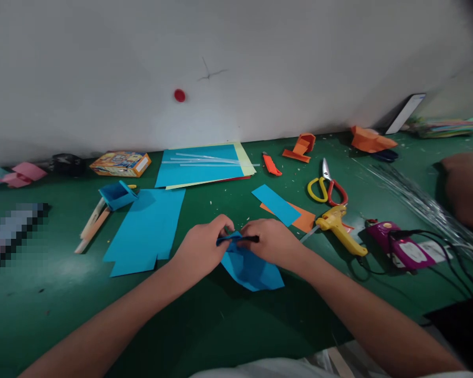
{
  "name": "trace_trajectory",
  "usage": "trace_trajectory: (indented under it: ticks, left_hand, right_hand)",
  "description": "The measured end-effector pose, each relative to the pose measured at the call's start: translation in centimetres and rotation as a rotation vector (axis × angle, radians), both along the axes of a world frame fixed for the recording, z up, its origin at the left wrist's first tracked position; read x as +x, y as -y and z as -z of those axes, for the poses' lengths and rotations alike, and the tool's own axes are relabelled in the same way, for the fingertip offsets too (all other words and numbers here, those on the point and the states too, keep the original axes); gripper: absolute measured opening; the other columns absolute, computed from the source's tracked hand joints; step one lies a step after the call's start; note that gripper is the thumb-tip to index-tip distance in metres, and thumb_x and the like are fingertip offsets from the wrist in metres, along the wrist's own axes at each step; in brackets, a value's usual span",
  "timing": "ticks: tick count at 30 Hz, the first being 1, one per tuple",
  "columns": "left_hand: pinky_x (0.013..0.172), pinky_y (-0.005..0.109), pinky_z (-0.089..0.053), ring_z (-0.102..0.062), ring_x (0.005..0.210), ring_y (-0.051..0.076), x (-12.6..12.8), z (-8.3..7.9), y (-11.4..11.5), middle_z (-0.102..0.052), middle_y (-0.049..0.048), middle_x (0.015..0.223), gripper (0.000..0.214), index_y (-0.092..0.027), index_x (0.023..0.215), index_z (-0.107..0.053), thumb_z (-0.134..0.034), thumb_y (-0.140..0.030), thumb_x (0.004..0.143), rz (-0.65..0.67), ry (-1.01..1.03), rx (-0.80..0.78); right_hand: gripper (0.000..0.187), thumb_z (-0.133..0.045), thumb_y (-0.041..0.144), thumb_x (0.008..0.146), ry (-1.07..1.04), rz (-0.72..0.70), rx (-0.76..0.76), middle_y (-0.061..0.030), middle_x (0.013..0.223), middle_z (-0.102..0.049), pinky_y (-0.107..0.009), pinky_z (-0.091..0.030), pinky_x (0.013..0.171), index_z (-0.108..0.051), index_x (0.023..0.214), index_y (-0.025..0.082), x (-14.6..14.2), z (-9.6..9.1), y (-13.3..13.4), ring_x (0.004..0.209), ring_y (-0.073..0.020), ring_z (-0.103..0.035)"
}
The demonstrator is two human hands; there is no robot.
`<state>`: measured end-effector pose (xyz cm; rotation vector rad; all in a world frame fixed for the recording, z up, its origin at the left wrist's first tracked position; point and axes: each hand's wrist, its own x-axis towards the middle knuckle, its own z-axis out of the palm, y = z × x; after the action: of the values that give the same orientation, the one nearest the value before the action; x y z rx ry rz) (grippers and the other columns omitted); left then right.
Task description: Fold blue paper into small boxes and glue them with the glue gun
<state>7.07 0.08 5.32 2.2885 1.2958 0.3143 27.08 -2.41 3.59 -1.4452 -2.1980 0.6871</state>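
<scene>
A folded piece of blue paper [254, 270] is held between both hands above the front of the green table. My left hand [203, 244] pinches its upper left edge, fingers closed. On the upper right edge, my right hand [270, 239] is also closed, with a dark strip showing by its fingertips; I cannot make out what that strip is. The paper's lower part flares out below the hands. A flat blue sheet with notched corners [150, 223] lies left of my left hand. Beyond my right hand are a small blue strip [276, 203] and an orange strip [305, 219].
A yellow glue gun [345, 228], scissors [329, 189] and a purple device with cables [400, 249] lie at right. Behind are stacked paper sheets [201, 170] and a red cutter [271, 165]. A folded blue box [118, 196] stands left. Another person's blurred arm [467, 189] is far right.
</scene>
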Motion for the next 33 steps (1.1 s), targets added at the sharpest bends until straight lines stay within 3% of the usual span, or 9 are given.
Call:
trace_trajectory:
  ticks: [5, 10, 12, 15, 18, 25, 29, 33]
  left_hand:
    - [0.060, 0.027, -0.042, -0.068, 0.078, 0.020, 0.0, 0.1, 0.0, -0.071, -0.0009, 0.087, 0.026, -0.028, 0.112, -0.058, -0.065, -0.026, 0.086, -0.001, 0.026, -0.008]
    - [0.062, 0.028, -0.048, -0.067, 0.083, 0.021, -0.5, 0.4, -0.3, -0.069, 0.0051, 0.107, 0.046, -0.026, 0.121, -0.054, -0.065, -0.053, 0.085, -0.086, 0.142, -0.106]
    - [0.059, 0.028, -0.047, -0.065, 0.076, 0.019, -0.7, 0.8, -0.4, -0.068, 0.0042, 0.098, 0.047, -0.024, 0.116, -0.053, -0.065, -0.056, 0.084, -0.088, 0.188, -0.208]
    - [0.055, 0.026, -0.043, -0.059, 0.067, 0.016, -0.8, 1.5, -0.5, -0.063, -0.0002, 0.080, 0.030, -0.022, 0.098, -0.056, -0.061, -0.049, 0.087, -0.075, 0.228, -0.277]
    - [0.056, 0.026, -0.040, -0.056, 0.066, 0.015, -0.8, 1.7, -0.6, -0.059, -0.0020, 0.073, 0.021, -0.022, 0.086, -0.056, -0.055, -0.043, 0.091, -0.095, 0.236, -0.172]
    - [0.058, 0.027, -0.046, -0.062, 0.069, 0.016, -1.0, 1.3, -0.7, -0.069, -0.0001, 0.085, 0.022, -0.024, 0.100, -0.068, -0.055, -0.040, 0.092, -0.129, 0.215, -0.026]
    - [0.066, 0.029, -0.052, -0.067, 0.081, 0.018, -1.2, 1.6, -0.8, -0.073, 0.0018, 0.098, 0.028, -0.025, 0.110, -0.068, -0.056, -0.043, 0.092, -0.151, 0.245, 0.003]
    - [0.066, 0.028, -0.052, -0.066, 0.079, 0.017, -1.2, 1.6, -0.7, -0.072, 0.0013, 0.095, 0.022, -0.024, 0.103, -0.068, -0.056, -0.039, 0.093, -0.079, 0.266, 0.043]
  right_hand:
    - [0.021, -0.067, 0.017, 0.087, -0.011, -0.013, -0.057, 0.0003, 0.069, -0.067, -0.026, -0.029, 0.057, -0.071, 0.066, 0.019, 0.2, 0.0, -0.2, 0.064, -0.0132, -0.055]
    - [0.023, -0.063, 0.023, 0.089, -0.054, 0.189, -0.030, 0.0012, 0.062, -0.063, -0.026, -0.028, 0.054, -0.069, 0.067, 0.018, 0.8, 0.2, -0.6, 0.059, -0.0125, -0.052]
    - [0.022, -0.063, 0.027, 0.089, -0.072, 0.266, -0.054, 0.0005, 0.064, -0.064, -0.026, -0.030, 0.054, -0.069, 0.069, 0.019, 1.0, 0.1, -0.8, 0.059, -0.0135, -0.053]
    - [0.023, -0.063, 0.029, 0.088, -0.082, 0.319, -0.085, -0.0006, 0.066, -0.065, -0.027, -0.031, 0.054, -0.067, 0.067, 0.019, 1.3, -0.1, -1.0, 0.062, -0.0151, -0.055]
    - [0.023, -0.063, 0.030, 0.086, -0.097, 0.326, -0.093, -0.0015, 0.067, -0.064, -0.027, -0.033, 0.054, -0.064, 0.066, 0.019, 1.5, -0.2, -1.2, 0.063, -0.0160, -0.056]
    - [0.018, -0.057, 0.035, 0.088, -0.325, 0.186, -0.343, 0.0020, 0.064, -0.062, -0.024, -0.044, 0.046, -0.061, 0.080, 0.020, 1.7, 0.8, -1.2, 0.049, -0.0136, -0.058]
    - [0.014, -0.057, 0.031, 0.088, -0.349, 0.153, -0.322, 0.0017, 0.068, -0.064, -0.024, -0.045, 0.048, -0.065, 0.088, 0.020, 1.7, 1.3, -1.1, 0.052, -0.0143, -0.059]
    - [0.012, -0.057, 0.025, 0.087, -0.305, 0.144, -0.215, 0.0004, 0.076, -0.069, -0.025, -0.045, 0.057, -0.068, 0.088, 0.021, 1.6, 1.1, -1.1, 0.065, -0.0160, -0.063]
